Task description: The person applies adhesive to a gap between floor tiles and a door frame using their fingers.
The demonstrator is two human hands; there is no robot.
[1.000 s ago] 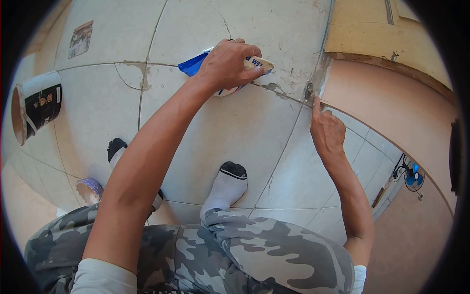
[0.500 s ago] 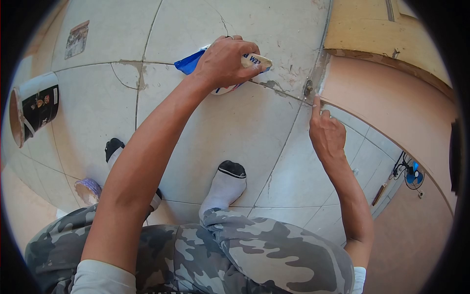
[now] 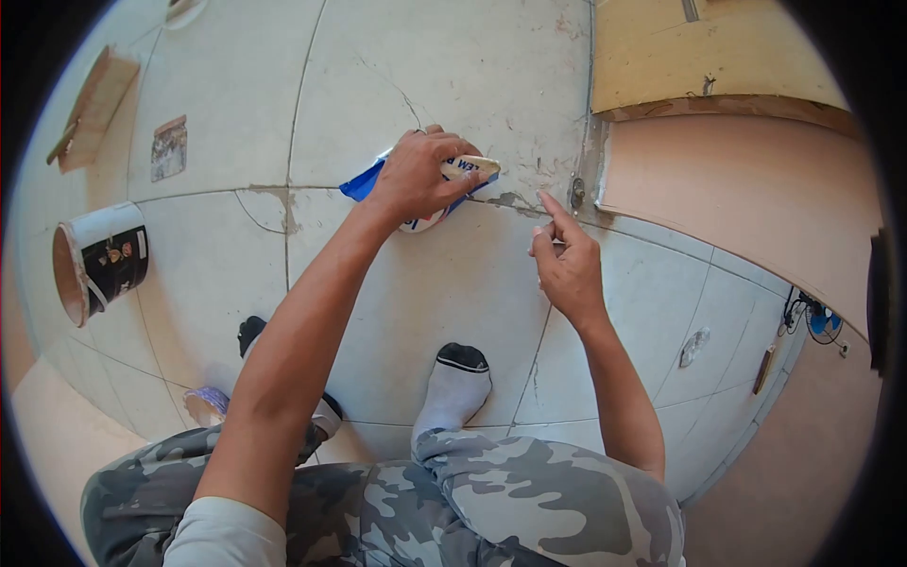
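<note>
My left hand is closed around a blue and white packet, held low over the tiles. Printed letters show near its right end, and my palm hides its middle. To the right, my right hand is apart from the packet. Its index finger stretches out above the floor and the others are bent, with specks of white on the fingertips. Just beyond that finger, a small metal fitting sits in the floor by the wall's corner. Cracked, chipped grout runs between the two hands.
A white and black bucket lies on its side at left. A purple-rimmed roll is near my feet. At upper right stand a yellow wooden door and a pink wall. A crumpled clear piece lies at right.
My right hand has drawn back from the wall's corner and moved left, towards the packet. My left hand still grips the packet. The view has shifted, showing more floor at the upper left.
</note>
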